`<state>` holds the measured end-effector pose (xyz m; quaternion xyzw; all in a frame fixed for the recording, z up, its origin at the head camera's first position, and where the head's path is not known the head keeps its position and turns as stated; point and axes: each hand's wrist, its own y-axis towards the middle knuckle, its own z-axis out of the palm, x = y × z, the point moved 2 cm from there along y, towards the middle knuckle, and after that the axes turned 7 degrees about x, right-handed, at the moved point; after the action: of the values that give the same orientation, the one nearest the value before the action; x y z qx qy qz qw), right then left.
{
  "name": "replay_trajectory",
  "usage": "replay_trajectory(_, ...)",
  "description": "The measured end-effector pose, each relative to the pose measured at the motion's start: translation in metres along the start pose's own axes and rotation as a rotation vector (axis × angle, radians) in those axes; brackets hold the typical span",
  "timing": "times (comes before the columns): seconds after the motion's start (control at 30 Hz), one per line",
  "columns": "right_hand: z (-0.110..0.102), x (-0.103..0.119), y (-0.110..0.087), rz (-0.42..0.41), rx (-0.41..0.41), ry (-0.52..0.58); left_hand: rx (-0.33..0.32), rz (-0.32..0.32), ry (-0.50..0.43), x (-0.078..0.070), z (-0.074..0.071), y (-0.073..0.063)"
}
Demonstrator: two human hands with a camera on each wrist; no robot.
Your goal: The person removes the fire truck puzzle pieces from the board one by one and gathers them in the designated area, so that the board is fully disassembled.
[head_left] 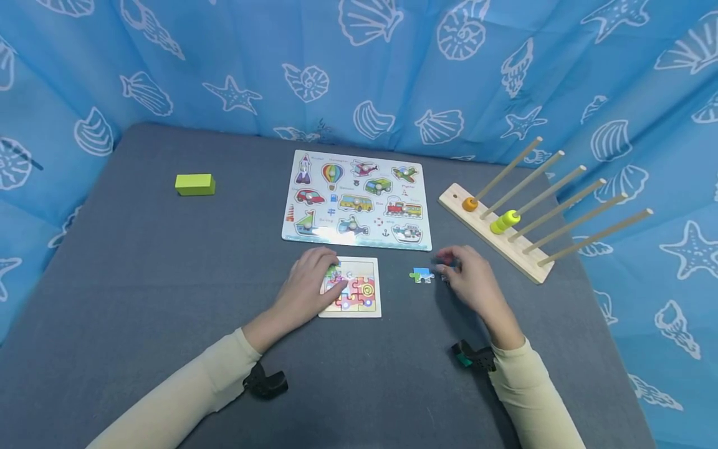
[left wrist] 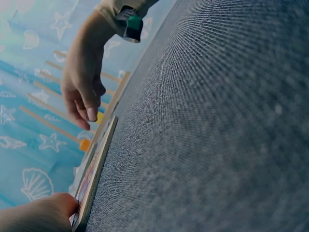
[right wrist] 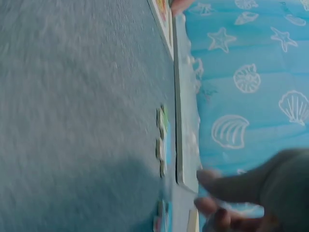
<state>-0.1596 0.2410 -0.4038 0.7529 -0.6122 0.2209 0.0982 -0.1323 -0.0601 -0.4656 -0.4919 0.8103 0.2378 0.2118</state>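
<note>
A small framed jigsaw puzzle (head_left: 367, 304) lies on the table, with several pink, red and yellow pieces in it. My left hand (head_left: 307, 280) rests on its left side, the thumb lying across the pieces and the other fingers at the upper left corner. To the right, my right hand (head_left: 470, 274) hovers with bent fingers and thumb apart; no piece shows between them in the right wrist view. Just left of that hand lies a blue and green jigsaw piece (head_left: 422, 275). Another loose jigsaw piece (right wrist: 162, 217) is close under the right hand, mostly hidden in the head view.
Behind the jigsaw lies a white vehicle peg puzzle board (head_left: 356, 198). A wooden rack of slanting rods (head_left: 496, 234) with orange and yellow beads stands at right. Far left is a green block (head_left: 194, 184). A blue shell-print curtain (head_left: 235, 62) borders the grey table.
</note>
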Motion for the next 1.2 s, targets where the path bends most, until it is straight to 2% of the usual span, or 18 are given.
replay_trajectory(0.13, 0.004, -0.001, 0.000, -0.109, 0.065, -0.048, 0.007, -0.007, 0.006, 0.001, 0.001, 0.000)
replay_trajectory(0.23, 0.009, -0.001, -0.001, -0.157, 0.120, -0.065, 0.005, -0.006, 0.003, 0.001, 0.001, 0.000)
replay_trajectory(0.63, 0.014, -0.003, 0.003, -0.155, 0.132, -0.068, 0.014, -0.027, -0.002, 0.003, 0.002, 0.001)
replay_trajectory(0.83, 0.014, 0.000, 0.006, -0.146, 0.128, -0.075, 0.018, -0.033, -0.013, 0.002, 0.000, 0.001)
replay_trajectory(0.97, 0.014, 0.008, 0.006, -0.157, 0.084, -0.095, 0.030, -0.027, -0.019, 0.002, -0.001, 0.001)
replay_trajectory(1.1, 0.019, 0.026, -0.001, -0.241, 0.015, -0.079, 0.066, -0.017, -0.046, 0.001, -0.003, -0.001)
replay_trajectory(1.2, 0.028, 0.042, -0.005, -0.327, 0.017, -0.066, 0.094, -0.011, -0.059, 0.002, -0.006, -0.002)
